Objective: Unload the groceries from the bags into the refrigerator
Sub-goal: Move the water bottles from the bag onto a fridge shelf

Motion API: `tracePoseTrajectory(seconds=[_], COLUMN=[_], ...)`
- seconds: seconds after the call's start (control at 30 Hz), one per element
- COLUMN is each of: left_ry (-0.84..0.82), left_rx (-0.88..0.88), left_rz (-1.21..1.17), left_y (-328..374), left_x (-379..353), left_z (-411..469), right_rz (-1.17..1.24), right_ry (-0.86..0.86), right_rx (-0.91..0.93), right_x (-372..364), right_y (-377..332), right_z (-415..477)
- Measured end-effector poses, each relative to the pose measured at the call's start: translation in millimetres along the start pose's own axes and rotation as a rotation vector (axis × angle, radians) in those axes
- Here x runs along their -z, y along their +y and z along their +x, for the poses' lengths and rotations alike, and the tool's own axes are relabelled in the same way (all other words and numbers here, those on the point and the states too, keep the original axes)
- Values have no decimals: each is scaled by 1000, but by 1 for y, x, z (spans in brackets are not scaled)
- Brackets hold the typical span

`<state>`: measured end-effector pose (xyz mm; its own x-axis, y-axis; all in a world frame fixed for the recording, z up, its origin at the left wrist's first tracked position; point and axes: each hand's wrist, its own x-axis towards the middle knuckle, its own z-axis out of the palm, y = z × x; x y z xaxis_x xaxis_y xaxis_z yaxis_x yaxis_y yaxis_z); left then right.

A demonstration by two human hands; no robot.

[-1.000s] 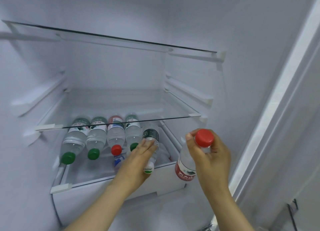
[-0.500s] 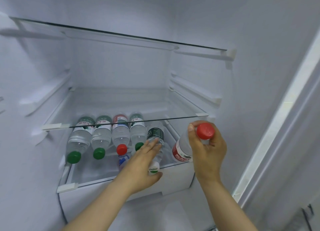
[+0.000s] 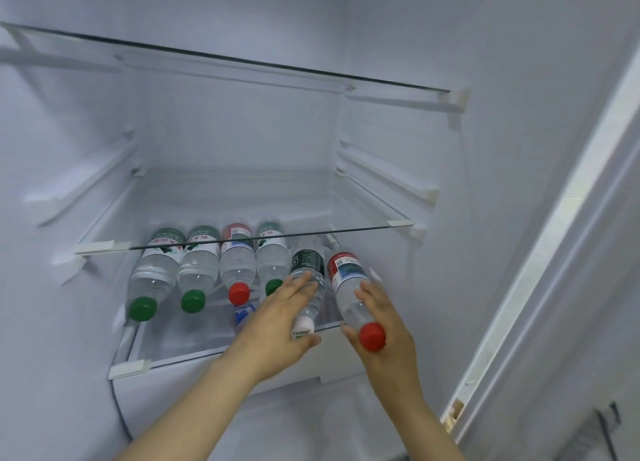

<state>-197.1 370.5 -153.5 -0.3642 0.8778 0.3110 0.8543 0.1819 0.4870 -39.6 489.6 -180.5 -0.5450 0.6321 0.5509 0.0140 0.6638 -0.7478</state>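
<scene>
Several water bottles lie side by side on the low glass shelf (image 3: 173, 351) of the open refrigerator, caps toward me. My left hand (image 3: 280, 325) holds the white-capped bottle with the dark green label (image 3: 307, 265), fingers laid along its side and thumb under its cap. My right hand (image 3: 382, 325) cups the red-capped bottle with the red label (image 3: 346, 273), which lies at the right end of the row. To the left lie two green-capped bottles (image 3: 152, 280), a red-capped one (image 3: 237, 266) and another green-capped one (image 3: 272, 256).
A second glass shelf (image 3: 346, 232) sits just above the bottles, and a third (image 3: 311, 67) higher up. Rails line both side walls. A blue-labelled item (image 3: 244, 315) shows through the low shelf. The refrigerator's right edge (image 3: 540, 270) runs down the right.
My right hand has swung the red-capped bottle from upright outside the shelf to lying flat on it at the right end of the row. My left hand has stayed on the white-capped bottle.
</scene>
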Motion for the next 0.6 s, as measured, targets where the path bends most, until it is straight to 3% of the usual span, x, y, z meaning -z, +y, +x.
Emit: tracePoseTrajectory(seconds=[0.4, 0.6], left_ry=[-28, -118], left_rx=[16, 10], left_rz=[-5, -28], left_y=[2, -8], left_x=[2, 11], left_z=[0, 0], right_rz=[-136, 82], right_ry=[-153, -234], right_rx=[-128, -236], right_x=[6, 13], right_y=[7, -1], right_z=[13, 12])
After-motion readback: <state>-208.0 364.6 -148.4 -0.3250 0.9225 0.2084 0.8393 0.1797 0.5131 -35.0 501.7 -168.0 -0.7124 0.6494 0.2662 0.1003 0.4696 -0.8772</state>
